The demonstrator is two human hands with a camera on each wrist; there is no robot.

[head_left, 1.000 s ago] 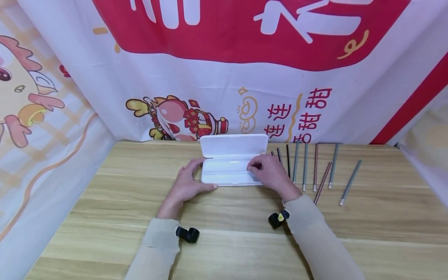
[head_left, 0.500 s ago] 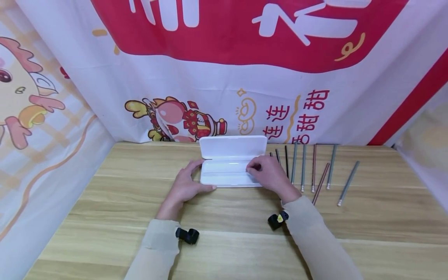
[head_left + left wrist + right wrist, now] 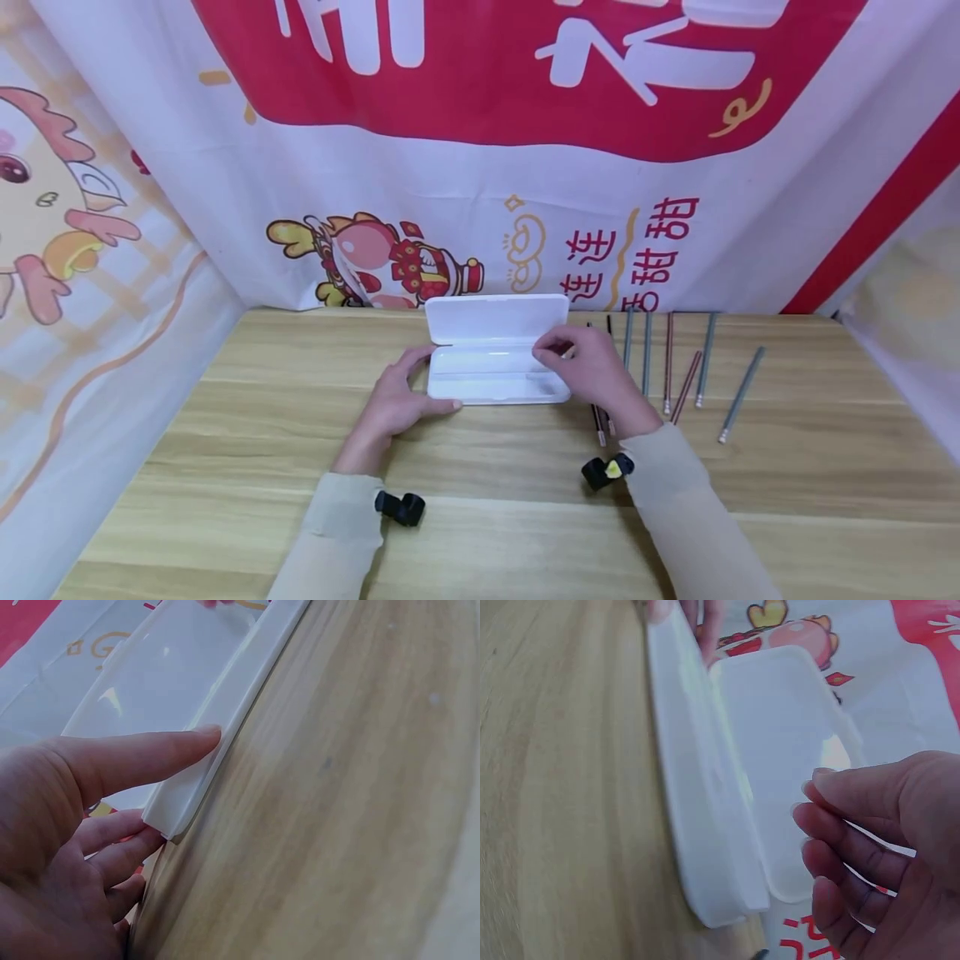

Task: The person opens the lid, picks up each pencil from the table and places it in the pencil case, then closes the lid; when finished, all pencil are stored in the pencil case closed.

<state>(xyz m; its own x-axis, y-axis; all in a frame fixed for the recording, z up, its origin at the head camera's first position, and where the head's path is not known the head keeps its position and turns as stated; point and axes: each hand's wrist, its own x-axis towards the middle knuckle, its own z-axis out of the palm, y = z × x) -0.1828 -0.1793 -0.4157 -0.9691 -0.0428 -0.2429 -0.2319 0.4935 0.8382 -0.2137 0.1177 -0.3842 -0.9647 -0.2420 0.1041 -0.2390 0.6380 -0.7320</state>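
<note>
Nearest the front edge of the wooden table [image 3: 225, 467], two beige sleeves [image 3: 330, 533] led in, each with a small black wrist camera [image 3: 400, 507]. Further in, the left hand [image 3: 397, 400] steadied the left end of the white plastic pencil case [image 3: 491, 375]: its thumb lay straight along the near rim and its fingers curled round the corner, so it held the case between them. The right hand [image 3: 588, 371] hovered over the case's right end with fingers loosely curled, tips together; whether they pinched anything could not be told.

The case sat towards the middle of the table's back edge, its lid [image 3: 497, 318] standing open against the backdrop. It looked glossy, thin-walled and rigid, with rounded corners and an empty tray. It was probably light and somewhat slippery, liable to slide unless braced, and best taken by the rim or the short ends.

To its right, along the back edge, a row of pencils [image 3: 675, 367] lay roughly parallel. Behind all hung a red and white banner [image 3: 480, 167].
</note>
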